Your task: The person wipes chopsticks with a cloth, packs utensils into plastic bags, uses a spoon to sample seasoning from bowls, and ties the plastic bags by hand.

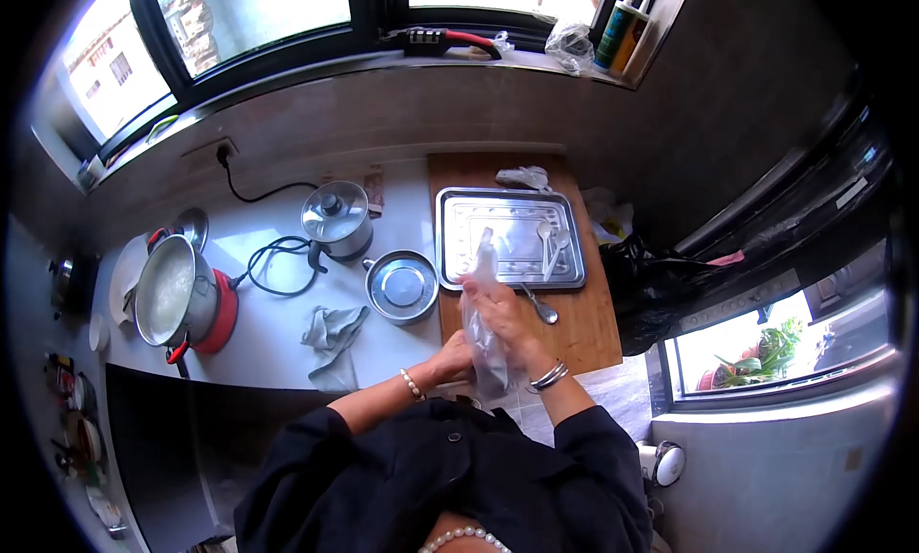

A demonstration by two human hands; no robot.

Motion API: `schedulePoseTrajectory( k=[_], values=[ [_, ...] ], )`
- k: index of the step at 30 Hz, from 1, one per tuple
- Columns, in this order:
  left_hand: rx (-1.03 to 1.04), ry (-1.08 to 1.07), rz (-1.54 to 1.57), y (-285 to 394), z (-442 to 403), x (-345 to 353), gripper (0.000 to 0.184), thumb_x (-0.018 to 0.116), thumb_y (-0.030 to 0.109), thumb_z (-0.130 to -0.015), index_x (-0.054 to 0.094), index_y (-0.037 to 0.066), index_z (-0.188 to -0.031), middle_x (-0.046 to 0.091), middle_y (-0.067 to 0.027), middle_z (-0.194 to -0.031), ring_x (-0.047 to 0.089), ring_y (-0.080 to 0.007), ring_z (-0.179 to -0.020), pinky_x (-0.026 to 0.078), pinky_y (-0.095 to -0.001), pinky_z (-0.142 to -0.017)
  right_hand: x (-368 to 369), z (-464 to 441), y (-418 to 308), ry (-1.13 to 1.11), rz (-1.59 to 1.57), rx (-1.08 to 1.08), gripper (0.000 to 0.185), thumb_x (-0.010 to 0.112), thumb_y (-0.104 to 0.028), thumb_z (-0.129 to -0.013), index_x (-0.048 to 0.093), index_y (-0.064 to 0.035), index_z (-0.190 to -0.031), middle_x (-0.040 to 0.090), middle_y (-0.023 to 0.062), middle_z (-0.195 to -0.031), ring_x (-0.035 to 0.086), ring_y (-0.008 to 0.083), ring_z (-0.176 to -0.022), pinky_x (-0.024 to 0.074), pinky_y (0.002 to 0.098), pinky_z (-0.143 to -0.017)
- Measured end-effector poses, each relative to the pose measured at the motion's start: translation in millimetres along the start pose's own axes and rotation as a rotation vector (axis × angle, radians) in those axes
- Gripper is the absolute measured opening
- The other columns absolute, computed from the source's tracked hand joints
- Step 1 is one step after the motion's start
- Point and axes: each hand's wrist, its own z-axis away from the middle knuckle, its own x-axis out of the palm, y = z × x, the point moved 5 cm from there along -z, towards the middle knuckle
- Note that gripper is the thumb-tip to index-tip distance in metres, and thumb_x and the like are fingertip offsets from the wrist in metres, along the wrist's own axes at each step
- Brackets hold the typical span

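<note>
My right hand (504, 318) is closed on a clear plastic bag (491, 361), which hangs upright near the cutting board's front edge. Lower on the bag's left side, my left hand (453, 356) is against the plastic, its fingers partly hidden. Something pale, too unclear to name, shows at the bag's top. Just beyond my hands, a metal tray (459, 266) rests on the wooden cutting board (593, 314), with white spoons (547, 242) at its right side. A metal spoon (544, 311) lies beside my right hand. The round metal container (402, 283) stands left of the board.
On the white counter (268, 342) are a grey cloth (333, 342), a glass-lidded pot (337, 223) and a large pot (174, 290) on a red base (226, 314). A black cable (278, 264) loops between them. Black plastic bags (637, 285) are right of the board.
</note>
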Motion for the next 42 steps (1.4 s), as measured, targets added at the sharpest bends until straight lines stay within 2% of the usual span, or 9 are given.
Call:
schedulePoseTrajectory(
  k=[4, 11, 18, 24, 30, 33, 36, 39, 42],
  values=[
    [0.030, 0.066, -0.526, -4.3, -7.4, -18.9, 0.024, 0.060, 0.019, -0.083, 0.058, 0.003, -0.101, 0.059, -0.0032, -0.091, 0.056, -0.0133, -0.086, 0.047, -0.0275, -0.073, -29.8, 24.7, -11.5, -0.171, -0.284, -0.015, 0.077, 0.066, -0.033, -0.079, 0.023, -0.0062, -0.137, 0.045, 0.0126, -0.126, 0.046, 0.0231, -0.114, 0.0317, 0.0320, -0.099],
    [0.008, -0.006, -0.080, 3.6, -26.0, -11.0, 0.036, 0.058, 0.024, -0.084, 0.054, 0.002, -0.113, 0.058, -0.0041, -0.100, 0.052, -0.0100, -0.090, 0.045, -0.0273, -0.079, -15.6, 49.5, 54.3, -0.146, 0.747, 0.059, 0.052, 0.063, -0.031, -0.079, 0.046, -0.0073, -0.121, 0.053, 0.0177, -0.114, 0.050, 0.0311, -0.109, 0.0406, 0.0391, -0.089],
    [-0.007, 0.150, -0.061, -19.9, -48.8, -36.1, 0.020, 0.053, 0.016, -0.086, 0.062, 0.002, -0.097, 0.062, -0.0026, -0.089, 0.056, -0.0109, -0.077, 0.046, -0.0258, -0.072, -41.0, 46.9, 112.1, 0.227, -0.104, 0.064, 0.028, 0.054, -0.020, -0.088, 0.056, -0.0035, -0.110, 0.058, 0.0016, -0.101, 0.052, 0.0148, -0.095, 0.0406, 0.0298, -0.085],
    [0.264, 0.285, -0.383, -9.6, -49.7, -28.8, 0.022, 0.049, 0.016, -0.088, 0.061, 0.000, -0.097, 0.062, -0.0028, -0.090, 0.055, -0.0126, -0.085, 0.045, -0.0279, -0.078, -31.0, 43.7, 74.0, 0.266, 0.334, -0.117, 0.038, 0.055, -0.021, -0.087, 0.048, -0.0005, -0.118, 0.054, 0.0127, -0.114, 0.053, 0.0253, -0.100, 0.0410, 0.0317, -0.086],
    [0.222, -0.062, -0.214, -19.7, -31.2, -16.4, 0.029, 0.048, 0.016, -0.088, 0.052, 0.003, -0.113, 0.056, -0.0049, -0.109, 0.050, -0.0120, -0.097, 0.042, -0.0296, -0.084, -10.3, 36.8, 21.4, 0.191, 0.970, -0.350, 0.041, 0.058, -0.030, -0.084, 0.052, -0.0045, -0.115, 0.055, 0.0122, -0.113, 0.051, 0.0314, -0.103, 0.0348, 0.0394, -0.094],
    [0.238, -0.066, -0.352, -35.6, -37.4, -26.9, 0.031, 0.054, 0.018, -0.086, 0.051, 0.005, -0.114, 0.055, -0.0041, -0.108, 0.051, -0.0125, -0.096, 0.043, -0.0295, -0.084, -9.8, 28.8, 42.3, -0.014, 0.349, -0.049, 0.037, 0.061, -0.027, -0.083, 0.055, -0.0027, -0.110, 0.057, 0.0123, -0.108, 0.050, 0.0263, -0.108, 0.0376, 0.0375, -0.092],
    [-0.112, -0.070, -0.278, -8.2, -23.1, -16.4, 0.038, 0.060, 0.019, -0.081, 0.050, 0.004, -0.115, 0.055, -0.0043, -0.107, 0.050, -0.0136, -0.098, 0.042, -0.0286, -0.086, -10.2, 26.2, 42.3, -0.031, 0.292, -0.249, 0.029, 0.059, -0.027, -0.079, 0.060, -0.0080, -0.101, 0.059, 0.0090, -0.106, 0.050, 0.0285, -0.109, 0.0296, 0.0444, -0.098],
    [0.110, -0.284, -0.399, 17.9, -9.9, -13.8, 0.042, 0.064, 0.023, -0.078, 0.051, 0.004, -0.113, 0.056, -0.0061, -0.105, 0.053, -0.0189, -0.094, 0.043, -0.0317, -0.081, 0.6, 25.5, -16.6, -0.026, 0.830, -0.550, 0.026, 0.059, -0.025, -0.075, 0.062, -0.0093, -0.096, 0.060, 0.0084, -0.103, 0.052, 0.0266, -0.107, 0.0289, 0.0470, -0.099],
    [0.337, -0.111, -0.974, 34.3, -9.4, -14.4, 0.043, 0.063, 0.022, -0.078, 0.050, 0.003, -0.114, 0.056, -0.0110, -0.105, 0.052, -0.0252, -0.100, 0.041, -0.0364, -0.085, 14.3, 13.0, -41.1, -0.232, 0.958, -0.535, 0.032, 0.067, -0.021, -0.067, 0.061, -0.0097, -0.096, 0.060, 0.0085, -0.105, 0.052, 0.0263, -0.107, 0.0336, 0.0406, -0.098]
  ],
)
